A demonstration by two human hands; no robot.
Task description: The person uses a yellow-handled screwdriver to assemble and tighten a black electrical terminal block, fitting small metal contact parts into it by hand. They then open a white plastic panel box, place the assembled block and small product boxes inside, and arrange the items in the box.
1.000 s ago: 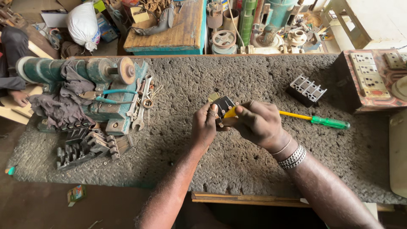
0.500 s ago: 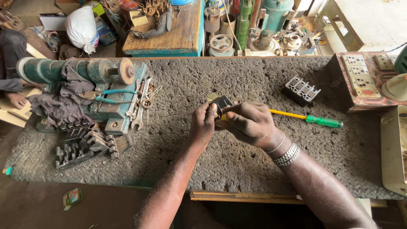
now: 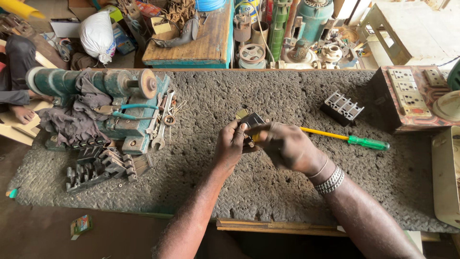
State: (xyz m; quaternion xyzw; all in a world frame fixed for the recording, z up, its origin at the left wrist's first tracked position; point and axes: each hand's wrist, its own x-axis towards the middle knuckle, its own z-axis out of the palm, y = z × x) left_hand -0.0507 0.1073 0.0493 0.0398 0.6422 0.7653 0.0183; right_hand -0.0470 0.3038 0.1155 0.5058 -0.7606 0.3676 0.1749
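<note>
My left hand (image 3: pixel 230 146) and my right hand (image 3: pixel 287 146) meet over the middle of the rough dark bench mat (image 3: pixel 268 192). Between them they hold a small dark electrical block (image 3: pixel 251 120) with a brass-coloured part at its top left. A screwdriver (image 3: pixel 345 139) with a yellow shaft and green handle runs from under my right hand out to the right; whether my right hand grips it I cannot tell. A metal bracelet sits on my right wrist.
A green bench grinder (image 3: pixel 110 103) draped with a dark rag stands at the left, with pliers and spanners beside it. Dark terminal blocks (image 3: pixel 100 165) lie below it; another (image 3: pixel 341 108) at the right. A socket board (image 3: pixel 414 93) sits far right. Someone's foot (image 3: pixel 21 114) shows at the far left.
My hands stay together on the small block, and the camera has shifted slightly. The screwdriver lies as before.
</note>
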